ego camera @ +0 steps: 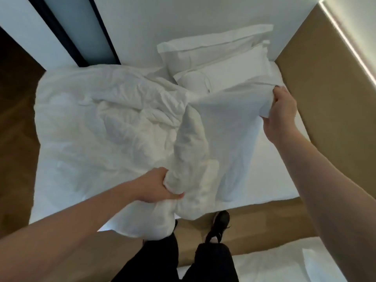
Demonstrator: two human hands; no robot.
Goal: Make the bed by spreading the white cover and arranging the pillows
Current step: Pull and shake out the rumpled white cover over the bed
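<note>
The white cover [114,123] lies crumpled across the bed [270,176], with two pillows [219,64] stacked near the brown headboard [325,94]. The left hand [156,185] grips a bunched fold at the near edge, while the right hand [281,110], well apart, pinches what seems to be a corner, lifted beside the pillows.

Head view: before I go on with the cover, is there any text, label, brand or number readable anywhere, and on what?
None: no readable text anywhere in this view.
White cover: plain, no tag or print visible.
Pillows: plain; a thin dark line at one seam, not lettering.
Black shoe: pale marks near its heel end, too blurred to read.
</note>
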